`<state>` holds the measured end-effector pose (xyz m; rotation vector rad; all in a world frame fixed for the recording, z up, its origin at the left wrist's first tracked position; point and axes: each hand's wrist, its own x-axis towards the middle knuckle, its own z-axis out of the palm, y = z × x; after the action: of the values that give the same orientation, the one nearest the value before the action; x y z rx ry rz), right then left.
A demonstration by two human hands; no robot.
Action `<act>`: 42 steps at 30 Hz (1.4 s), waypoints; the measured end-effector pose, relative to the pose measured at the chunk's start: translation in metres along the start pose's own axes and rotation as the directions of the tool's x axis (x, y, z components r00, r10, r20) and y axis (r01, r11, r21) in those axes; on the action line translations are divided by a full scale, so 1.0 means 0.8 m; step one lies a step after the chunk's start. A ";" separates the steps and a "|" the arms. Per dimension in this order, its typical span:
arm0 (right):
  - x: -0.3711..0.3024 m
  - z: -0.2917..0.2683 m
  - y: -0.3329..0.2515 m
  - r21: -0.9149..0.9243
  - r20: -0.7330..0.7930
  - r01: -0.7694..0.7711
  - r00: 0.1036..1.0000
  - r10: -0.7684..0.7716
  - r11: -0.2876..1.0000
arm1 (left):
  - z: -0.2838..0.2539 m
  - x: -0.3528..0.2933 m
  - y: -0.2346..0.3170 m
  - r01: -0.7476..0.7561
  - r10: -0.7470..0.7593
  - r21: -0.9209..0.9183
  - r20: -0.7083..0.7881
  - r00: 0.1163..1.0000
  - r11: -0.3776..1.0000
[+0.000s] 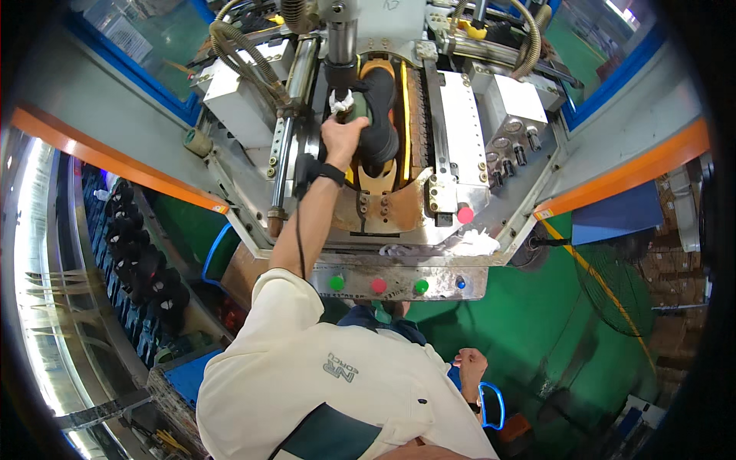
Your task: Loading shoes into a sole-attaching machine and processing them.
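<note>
A dark shoe sits lengthwise in the machine's central bed, between tan pads and yellow strips. My left hand is closed at its left side, the thumb lying against the dark upper and a greenish part. Just past the fingertips is a crumpled white piece, under a vertical metal cylinder. The fingers' far side is partly hidden. My right hand hangs low by my right side, fingers curled in, with nothing visible in it. A bright blue loop-shaped handle is beside that wrist.
Green, red and blue buttons line the machine's front panel. Metal blocks with hoses flank the bed. Orange-edged guards stand on both sides. Several dark shoes lie on a rack at left. A wire-mesh fan stands at right.
</note>
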<state>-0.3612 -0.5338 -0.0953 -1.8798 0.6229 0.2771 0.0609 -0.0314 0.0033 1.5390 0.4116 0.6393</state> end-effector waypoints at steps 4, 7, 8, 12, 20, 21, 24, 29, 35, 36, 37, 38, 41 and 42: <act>0.021 0.014 -0.041 -0.024 0.102 0.018 0.995 -0.015 1.000 | -0.047 -0.034 0.020 0.512 -0.512 -0.471 0.141 0.848 0.719; 0.037 0.039 -0.115 0.014 0.176 0.086 0.981 -0.087 0.996 | -0.073 -0.090 0.052 0.528 -0.546 -0.577 0.161 0.822 0.624; 0.044 0.046 -0.134 0.058 0.204 0.118 0.971 -0.127 0.991 | -0.085 -0.119 0.073 0.542 -0.556 -0.558 0.166 0.815 0.629; 0.064 0.083 -0.194 0.010 0.430 0.303 0.859 -0.278 0.953 | -0.156 -0.240 0.099 0.552 -0.606 -0.539 0.094 0.790 0.636; 0.098 0.180 -0.237 -0.114 0.949 0.468 0.314 -0.044 0.876 | -0.298 -0.550 0.194 0.246 -0.565 -0.755 -0.192 0.803 0.607; 0.090 0.199 -0.248 -0.107 0.972 0.507 0.233 -0.016 0.855 | -0.303 -0.599 0.201 0.237 -0.606 -0.712 -0.319 0.729 0.661; 0.064 0.244 -0.272 -0.098 0.994 0.704 0.107 0.032 0.703 | -0.290 -0.727 0.200 0.085 -0.537 -0.579 -0.679 0.500 0.811; 0.041 0.305 -0.253 -0.025 0.989 0.753 -0.078 0.126 0.658 | -0.272 -0.861 0.204 -0.240 -0.639 -0.606 -0.763 -0.095 0.759; -0.073 0.343 -0.242 0.058 0.972 0.805 -0.181 0.151 0.590 | -0.366 -1.057 0.124 -0.288 -0.481 -0.387 -0.662 -0.575 0.876; -0.094 0.344 -0.241 0.075 0.974 0.839 -0.177 0.140 0.539 | -0.394 -1.090 0.118 -0.276 -0.439 -0.344 -0.635 -0.636 0.897; -0.114 0.346 -0.236 0.090 0.977 0.870 -0.171 0.127 0.484 | -0.423 -1.124 0.113 -0.258 -0.444 -0.374 -0.594 -0.671 0.891; -0.127 0.345 -0.232 0.091 0.979 0.877 -0.166 0.119 0.472 | -0.455 -1.144 0.116 -0.242 -0.453 -0.412 -0.557 -0.696 0.879; -0.198 0.354 -0.212 0.102 0.967 0.890 -0.193 0.165 0.444 | -0.542 -1.256 0.057 -0.107 -0.276 -0.326 -0.533 -0.800 0.939; -0.223 0.358 -0.209 0.106 0.969 0.895 -0.191 0.156 0.433 | -0.568 -1.274 0.053 -0.017 -0.222 -0.365 -0.528 -0.819 0.931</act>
<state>-0.3919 -0.1735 0.0097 -1.7589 -1.6022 1.4069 -1.0163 -0.3044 -0.1087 -0.4059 2.2475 1.8072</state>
